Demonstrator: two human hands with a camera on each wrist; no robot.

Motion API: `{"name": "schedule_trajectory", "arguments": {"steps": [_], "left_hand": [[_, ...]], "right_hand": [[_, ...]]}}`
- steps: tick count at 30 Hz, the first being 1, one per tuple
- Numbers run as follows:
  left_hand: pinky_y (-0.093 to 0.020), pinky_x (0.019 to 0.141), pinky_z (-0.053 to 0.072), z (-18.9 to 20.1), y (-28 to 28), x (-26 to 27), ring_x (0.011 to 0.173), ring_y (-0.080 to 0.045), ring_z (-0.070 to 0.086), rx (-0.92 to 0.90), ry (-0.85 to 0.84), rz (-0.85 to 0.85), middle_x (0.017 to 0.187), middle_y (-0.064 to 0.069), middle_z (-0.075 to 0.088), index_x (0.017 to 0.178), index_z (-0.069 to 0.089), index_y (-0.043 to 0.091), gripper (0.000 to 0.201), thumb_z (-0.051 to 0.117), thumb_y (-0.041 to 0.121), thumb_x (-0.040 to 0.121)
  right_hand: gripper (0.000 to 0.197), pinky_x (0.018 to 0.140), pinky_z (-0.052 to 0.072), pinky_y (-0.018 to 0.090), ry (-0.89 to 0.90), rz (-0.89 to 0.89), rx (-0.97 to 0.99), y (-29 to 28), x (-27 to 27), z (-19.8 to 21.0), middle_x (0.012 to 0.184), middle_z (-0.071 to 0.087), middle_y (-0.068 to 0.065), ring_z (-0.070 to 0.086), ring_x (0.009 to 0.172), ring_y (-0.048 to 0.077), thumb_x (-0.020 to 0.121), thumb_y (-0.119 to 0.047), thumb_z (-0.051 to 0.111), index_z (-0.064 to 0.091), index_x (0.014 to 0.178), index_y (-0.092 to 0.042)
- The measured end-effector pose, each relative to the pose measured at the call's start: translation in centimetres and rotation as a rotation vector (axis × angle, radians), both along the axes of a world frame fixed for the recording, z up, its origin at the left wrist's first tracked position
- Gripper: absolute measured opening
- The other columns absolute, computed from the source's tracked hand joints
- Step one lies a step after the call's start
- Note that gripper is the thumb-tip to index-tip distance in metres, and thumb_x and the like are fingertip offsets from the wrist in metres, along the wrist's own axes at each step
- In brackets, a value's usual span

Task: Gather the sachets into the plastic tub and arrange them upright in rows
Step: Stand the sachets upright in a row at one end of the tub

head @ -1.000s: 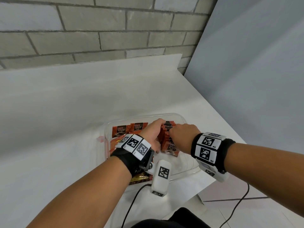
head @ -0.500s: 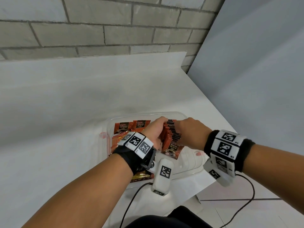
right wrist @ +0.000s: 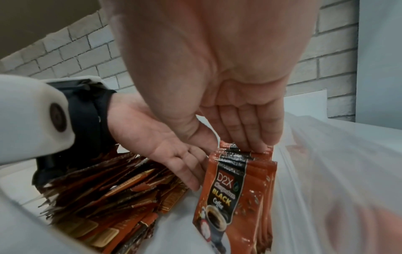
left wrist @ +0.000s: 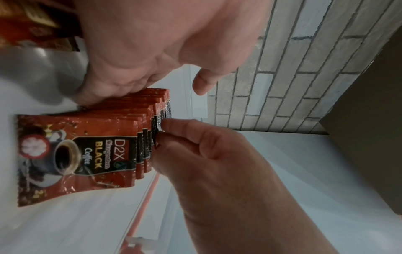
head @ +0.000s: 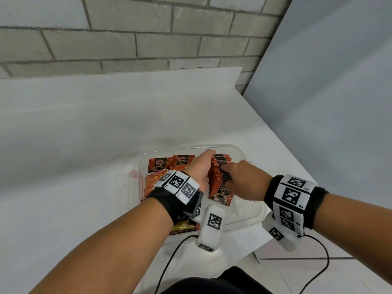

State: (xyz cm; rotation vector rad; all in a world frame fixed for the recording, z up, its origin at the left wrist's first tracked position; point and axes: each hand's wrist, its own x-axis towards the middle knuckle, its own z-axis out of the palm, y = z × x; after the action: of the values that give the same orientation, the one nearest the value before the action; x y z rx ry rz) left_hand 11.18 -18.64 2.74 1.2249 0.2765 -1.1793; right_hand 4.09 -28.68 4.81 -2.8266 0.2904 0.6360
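Observation:
A clear plastic tub [head: 180,147] sits near the table's front right corner. A row of upright red-orange coffee sachets [head: 220,187] stands in its middle, seen close in the wrist views [left wrist: 97,151] [right wrist: 234,189]. My left hand [head: 203,160] lies flat against the row's left side, fingers [right wrist: 191,171] straight. My right hand [head: 239,177] reaches over from the right, and its straight fingers [right wrist: 250,137] touch the sachets' top edges. A loose pile of sachets [head: 161,164] [right wrist: 121,185] fills the tub's left part, partly hidden under my left wrist.
The white table [head: 84,145] ends just right of the tub and close to my body. A brick wall [head: 148,39] stands behind, a grey panel [head: 328,102] to the right. Black cables [head: 169,262] hang from the wrist cameras. The tub's floor [head: 244,211] right of the row is bare.
My right forearm has swung out to the right while its fingers stay on the tops of the row. The left hand still lies against the row's left side.

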Motion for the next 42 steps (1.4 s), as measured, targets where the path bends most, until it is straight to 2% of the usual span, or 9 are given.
{"name": "schedule_trajectory", "arguments": {"steps": [6,12,20,24,28,31,34,37,42], "left_hand": [[-0.029,0.058,0.045,-0.2,-0.1,-0.1,0.075,-0.018,0.061,-0.033,0.03,0.016,0.087,-0.007,0.065,0.099,0.063,0.012,0.03,0.046,0.037,0.098],[-0.029,0.061,0.048,-0.3,-0.1,-0.1,0.075,-0.019,0.061,-0.045,0.027,0.009,0.085,-0.007,0.065,0.09,0.063,0.012,0.03,0.046,0.036,0.098],[-0.031,0.063,0.048,-0.2,0.1,-0.2,0.074,-0.021,0.061,-0.062,0.039,0.001,0.081,-0.008,0.063,0.084,0.061,0.012,0.029,0.046,0.033,0.097],[-0.033,0.063,0.049,-0.3,0.1,-0.3,0.075,-0.022,0.061,-0.052,0.038,-0.001,0.081,-0.009,0.064,0.086,0.061,0.012,0.029,0.046,0.034,0.098],[-0.029,0.063,0.049,-0.5,0.0,-0.2,0.068,-0.019,0.059,-0.053,0.02,0.004,0.074,-0.005,0.061,0.082,0.06,0.015,0.027,0.046,0.033,0.098],[-0.028,0.062,0.049,-0.7,-0.1,-0.2,0.069,-0.019,0.059,-0.044,0.013,0.022,0.076,-0.005,0.062,0.085,0.06,0.015,0.025,0.047,0.033,0.097],[-0.027,0.058,0.049,-0.9,-0.2,-0.2,0.069,-0.019,0.059,-0.034,0.015,0.017,0.08,-0.005,0.061,0.087,0.059,0.016,0.022,0.047,0.033,0.097],[-0.024,0.051,0.051,-0.8,-0.2,-0.2,0.067,-0.019,0.06,-0.027,0.015,0.015,0.077,-0.005,0.061,0.086,0.058,0.015,0.023,0.046,0.032,0.097],[-0.013,0.023,0.031,-0.6,-0.3,-0.2,0.029,-0.01,0.054,0.004,-0.035,0.044,0.039,0.0,0.058,0.08,0.051,0.012,0.028,0.044,0.03,0.1]], "right_hand": [[0.015,0.047,0.029,0.015,-0.032,-0.047,0.037,-0.4,-0.2,-0.2,0.073,0.051,-0.002,0.043,0.055,0.005,0.092,-0.011,0.048,0.057,0.101,-0.002],[0.019,0.055,0.038,0.017,-0.037,0.019,0.06,-0.1,-0.3,-0.6,0.09,0.063,0.008,0.048,0.068,0.015,0.091,-0.009,0.049,0.058,0.106,-0.001],[0.019,0.052,0.037,0.014,-0.063,-0.014,0.064,-0.7,-0.2,-0.7,0.089,0.063,0.006,0.051,0.066,0.015,0.091,-0.009,0.049,0.057,0.107,-0.002],[0.018,0.051,0.032,0.014,-0.043,-0.022,0.042,-0.4,-0.3,-0.5,0.078,0.05,-0.003,0.049,0.069,0.014,0.09,-0.008,0.05,0.057,0.105,-0.002],[0.006,0.062,0.041,0.025,-0.114,0.01,-0.003,0.2,-0.7,0.3,0.089,0.053,0.005,0.05,0.075,0.02,0.089,-0.009,0.052,0.054,0.093,-0.006],[0.02,0.079,0.048,0.032,0.065,0.118,0.0,0.7,-0.9,0.6,0.087,0.066,0.012,0.059,0.076,0.026,0.09,-0.013,0.05,0.064,0.088,0.002],[0.025,0.07,0.042,0.028,0.31,0.2,0.043,0.9,-0.9,0.2,0.093,0.067,0.013,0.052,0.078,0.022,0.091,-0.013,0.048,0.066,0.094,0.004],[0.022,0.072,0.043,0.03,0.401,0.217,0.01,0.7,-0.4,-0.7,0.085,0.059,0.009,0.05,0.081,0.026,0.091,-0.018,0.049,0.058,0.081,0.0],[0.02,0.073,0.04,0.029,0.405,0.179,-0.086,0.7,0.2,-0.8,0.09,0.053,0.004,0.05,0.085,0.022,0.095,-0.029,0.049,0.049,0.089,-0.01]]}}
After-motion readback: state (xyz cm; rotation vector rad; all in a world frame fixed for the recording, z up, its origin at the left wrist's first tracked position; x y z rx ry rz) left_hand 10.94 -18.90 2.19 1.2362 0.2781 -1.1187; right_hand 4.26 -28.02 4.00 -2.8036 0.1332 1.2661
